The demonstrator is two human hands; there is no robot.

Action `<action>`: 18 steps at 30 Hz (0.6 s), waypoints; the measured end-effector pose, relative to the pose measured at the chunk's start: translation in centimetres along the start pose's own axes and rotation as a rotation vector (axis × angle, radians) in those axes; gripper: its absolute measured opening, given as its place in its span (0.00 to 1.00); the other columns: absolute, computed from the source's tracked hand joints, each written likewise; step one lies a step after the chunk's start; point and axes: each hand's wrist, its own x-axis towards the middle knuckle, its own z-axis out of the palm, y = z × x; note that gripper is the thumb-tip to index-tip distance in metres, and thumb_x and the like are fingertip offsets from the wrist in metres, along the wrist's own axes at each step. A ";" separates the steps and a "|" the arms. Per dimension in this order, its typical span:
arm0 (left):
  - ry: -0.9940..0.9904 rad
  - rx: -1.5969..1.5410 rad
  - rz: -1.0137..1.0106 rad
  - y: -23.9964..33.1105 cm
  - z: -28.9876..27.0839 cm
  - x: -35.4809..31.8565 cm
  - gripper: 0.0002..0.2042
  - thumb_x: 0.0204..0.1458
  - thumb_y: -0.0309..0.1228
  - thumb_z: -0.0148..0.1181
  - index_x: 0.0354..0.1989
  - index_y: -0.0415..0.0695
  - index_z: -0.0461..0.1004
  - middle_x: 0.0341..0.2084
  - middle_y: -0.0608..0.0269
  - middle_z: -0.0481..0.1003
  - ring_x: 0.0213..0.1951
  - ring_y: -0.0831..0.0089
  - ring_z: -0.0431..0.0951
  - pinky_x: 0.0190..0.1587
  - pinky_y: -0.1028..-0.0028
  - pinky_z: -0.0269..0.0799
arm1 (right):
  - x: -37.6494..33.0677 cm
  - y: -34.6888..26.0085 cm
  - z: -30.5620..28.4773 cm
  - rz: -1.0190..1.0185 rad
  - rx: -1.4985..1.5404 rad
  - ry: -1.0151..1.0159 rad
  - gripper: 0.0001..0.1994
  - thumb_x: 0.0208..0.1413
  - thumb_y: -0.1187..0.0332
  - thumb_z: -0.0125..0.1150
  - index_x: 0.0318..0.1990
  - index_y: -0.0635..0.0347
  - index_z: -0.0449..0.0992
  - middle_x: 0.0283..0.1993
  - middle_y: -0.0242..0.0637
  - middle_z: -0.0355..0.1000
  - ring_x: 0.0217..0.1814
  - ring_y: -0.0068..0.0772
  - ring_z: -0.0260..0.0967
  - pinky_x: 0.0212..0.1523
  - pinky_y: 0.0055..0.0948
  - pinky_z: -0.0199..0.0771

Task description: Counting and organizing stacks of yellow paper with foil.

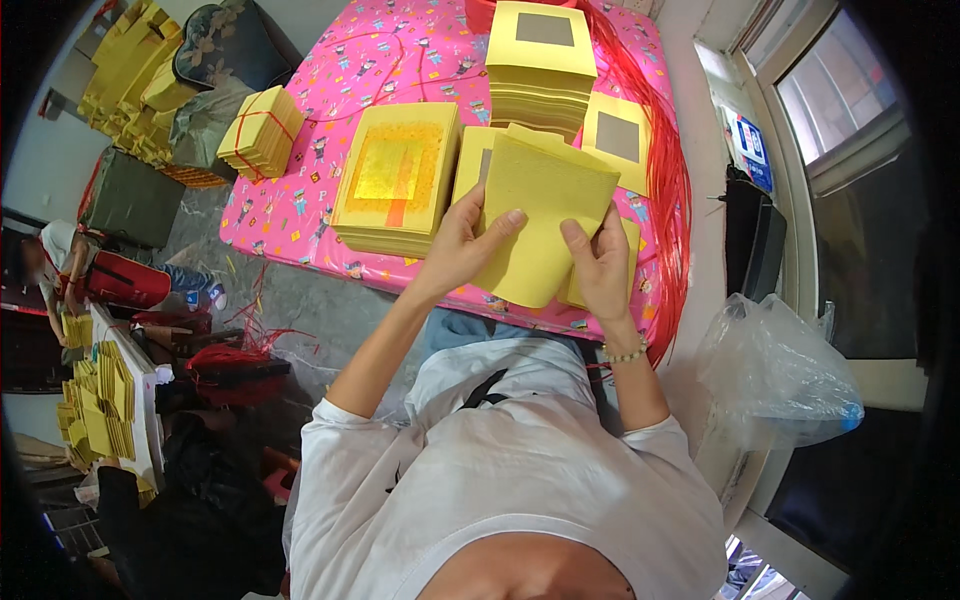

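Between my two hands is a bent sheaf of plain yellow paper (pixel 555 200), held above the near edge of the pink patterned table (pixel 300 225). My left hand (pixel 466 240) grips its left side, thumb on the front. The right hand (pixel 598 265), with a bead bracelet at the wrist, pinches the lower right side. Left of the sheaf lies a thick stack of yellow paper with a gold foil square (pixel 385 180) on top. Behind it rises a tall stack of yellow paper (pixel 540 85) with a grey square. Other yellow sheets underneath are partly hidden by the sheaf.
Red plastic strips (pixel 670 190) hang along the table's right side. A yellow bundle (pixel 262 130) tied with red string sits at its left edge. A clear plastic bag (pixel 780 370) is at the right, near the window. On the left, another person (pixel 75 260) is beside a white table (pixel 140 390).
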 end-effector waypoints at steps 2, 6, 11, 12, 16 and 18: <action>0.012 -0.044 0.024 -0.5 0.4 -0.3 0.20 0.58 0.31 0.55 0.57 0.37 0.62 0.45 0.62 0.72 0.46 0.80 0.71 0.47 0.77 0.69 | -0.1 0.0 0.1 0.063 0.015 0.049 0.18 0.61 0.73 0.52 0.58 0.66 0.61 0.50 0.36 0.69 0.49 0.23 0.66 0.50 0.24 0.67; 0.026 0.008 0.019 -0.5 0.9 -0.7 0.20 0.59 0.30 0.53 0.58 0.37 0.62 0.46 0.62 0.72 0.45 0.79 0.71 0.47 0.78 0.69 | -0.5 0.0 0.4 0.068 -0.010 0.101 0.16 0.63 0.71 0.49 0.56 0.66 0.63 0.48 0.35 0.70 0.49 0.21 0.65 0.50 0.22 0.65; 0.036 -0.078 0.006 -0.3 1.8 -1.2 0.20 0.59 0.30 0.54 0.58 0.37 0.61 0.48 0.61 0.71 0.49 0.78 0.69 0.51 0.76 0.66 | -0.8 0.5 0.4 0.081 0.005 0.180 0.16 0.64 0.69 0.47 0.57 0.65 0.63 0.49 0.34 0.70 0.49 0.19 0.64 0.50 0.21 0.65; 0.037 -0.080 0.006 -0.4 1.9 -1.2 0.20 0.59 0.30 0.54 0.58 0.37 0.61 0.48 0.61 0.71 0.49 0.78 0.69 0.51 0.76 0.66 | -0.8 0.5 0.4 0.082 0.004 0.179 0.16 0.64 0.69 0.47 0.57 0.65 0.63 0.49 0.34 0.70 0.49 0.19 0.64 0.50 0.21 0.65; 0.054 -0.087 0.050 -0.5 2.3 -1.7 0.21 0.58 0.28 0.54 0.59 0.37 0.60 0.49 0.60 0.69 0.51 0.77 0.68 0.54 0.76 0.64 | -1.0 0.4 0.4 0.085 0.037 0.212 0.17 0.64 0.68 0.46 0.58 0.65 0.62 0.50 0.34 0.69 0.50 0.19 0.64 0.51 0.21 0.64; 0.057 -0.099 0.050 -0.5 2.3 -1.8 0.21 0.58 0.27 0.54 0.59 0.37 0.60 0.50 0.60 0.69 0.51 0.77 0.67 0.54 0.76 0.63 | -1.0 0.2 0.6 0.082 0.034 0.210 0.18 0.64 0.68 0.46 0.59 0.65 0.62 0.50 0.34 0.69 0.50 0.20 0.64 0.51 0.21 0.63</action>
